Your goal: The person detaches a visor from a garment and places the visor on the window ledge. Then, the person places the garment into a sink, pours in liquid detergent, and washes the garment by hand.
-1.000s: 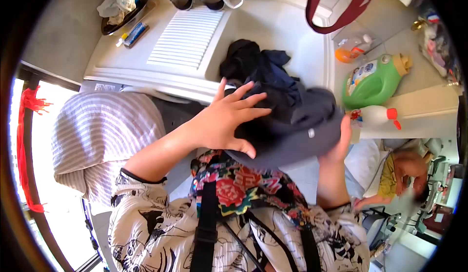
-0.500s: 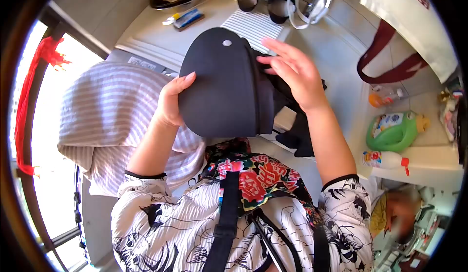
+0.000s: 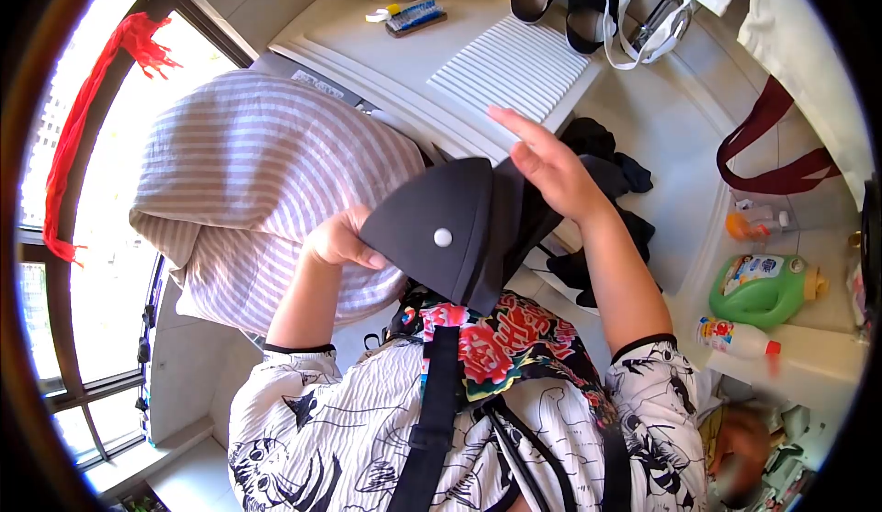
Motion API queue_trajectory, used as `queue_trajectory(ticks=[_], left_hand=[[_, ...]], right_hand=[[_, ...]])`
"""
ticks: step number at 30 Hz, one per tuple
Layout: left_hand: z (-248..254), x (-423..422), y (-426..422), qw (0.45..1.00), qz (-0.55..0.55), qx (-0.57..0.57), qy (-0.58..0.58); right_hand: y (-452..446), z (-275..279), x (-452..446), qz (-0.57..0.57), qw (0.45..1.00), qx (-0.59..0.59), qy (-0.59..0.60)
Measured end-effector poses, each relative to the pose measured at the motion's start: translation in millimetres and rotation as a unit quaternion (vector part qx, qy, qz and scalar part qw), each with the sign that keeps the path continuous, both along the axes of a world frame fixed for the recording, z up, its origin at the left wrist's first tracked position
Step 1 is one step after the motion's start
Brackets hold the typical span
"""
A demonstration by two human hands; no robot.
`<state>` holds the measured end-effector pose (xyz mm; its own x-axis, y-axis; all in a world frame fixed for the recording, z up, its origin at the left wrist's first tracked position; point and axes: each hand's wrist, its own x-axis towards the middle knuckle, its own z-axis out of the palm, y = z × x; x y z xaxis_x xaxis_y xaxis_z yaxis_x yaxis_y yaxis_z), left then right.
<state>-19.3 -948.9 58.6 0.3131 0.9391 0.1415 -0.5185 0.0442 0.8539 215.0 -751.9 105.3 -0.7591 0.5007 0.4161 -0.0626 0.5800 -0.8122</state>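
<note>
My left hand (image 3: 344, 238) is closed on the edge of a dark grey sun visor hat (image 3: 427, 213), thumb on its near face. The smooth, stiff brim carries a round white button and is tilted in front of my body. On the other side, my right hand (image 3: 556, 172) is held beside the hat's band with fingers stretched out and thumb apart. I cannot tell whether it touches the band. Part of the hat's black inner side shows below that hand.
A striped cloth (image 3: 276, 172) covers something at the left. Ahead is a sink with a ribbed washboard (image 3: 510, 67), a blue brush (image 3: 415, 18) and black shoes (image 3: 588, 7). Black cloth (image 3: 634, 232) lies in the basin. A green detergent bottle (image 3: 767, 292) stands right.
The hat has been turned and lowered toward my body, so its button now faces me. My right hand has moved down slightly, and the view has shifted.
</note>
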Motion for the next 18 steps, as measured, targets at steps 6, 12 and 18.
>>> queue_trajectory(ticks=[6,12,18], left_hand=[[-11.7,-4.0,-7.0,0.995,0.022,-0.049,0.083],[15.5,8.6,17.8,0.981,0.011,-0.111,0.158],[90.3,61.8,58.8,0.83,0.085,-0.016,0.552]], right_hand=[[-18.7,17.9,31.2,0.104,0.971,-0.201,-0.083],[-22.6,24.5,44.6,0.031,0.991,-0.127,0.028],[-11.3,11.1,48.8,-0.069,0.993,-0.095,0.024]])
